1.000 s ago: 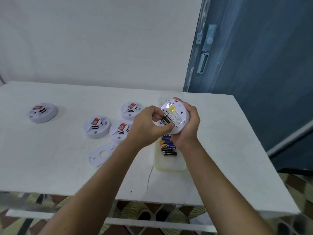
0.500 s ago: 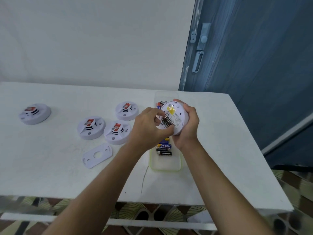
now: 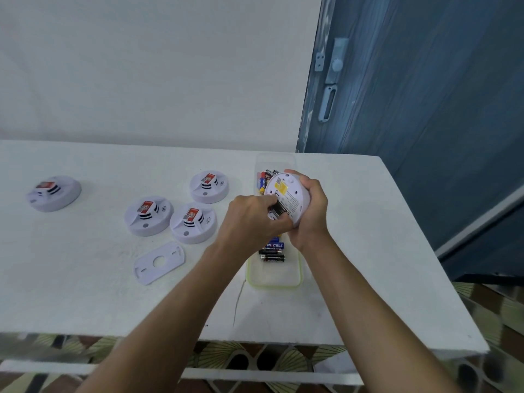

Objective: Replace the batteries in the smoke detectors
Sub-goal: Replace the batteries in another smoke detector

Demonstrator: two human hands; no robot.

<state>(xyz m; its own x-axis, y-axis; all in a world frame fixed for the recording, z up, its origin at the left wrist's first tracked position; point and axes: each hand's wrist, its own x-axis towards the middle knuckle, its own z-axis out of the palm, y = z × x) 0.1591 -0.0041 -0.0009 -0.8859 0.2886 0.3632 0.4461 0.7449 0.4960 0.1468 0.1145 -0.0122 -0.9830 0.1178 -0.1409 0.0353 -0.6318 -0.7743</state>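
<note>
My right hand grips a white round smoke detector tilted with its back side toward me, showing a yellow label and an open battery bay. My left hand pinches a dark battery at that bay. Below the hands lies a clear tray with several loose batteries. Three more detectors sit face up to the left, and another detector sits at far left.
A flat white mounting plate lies on the white table near the front. More batteries lie in a second clear tray behind the held detector. A blue door stands at right. The table's front edge is close.
The view shifted slightly. My left fingers have moved deeper onto the battery at the detector's bay, and the detector has tilted a little in my right hand.
</note>
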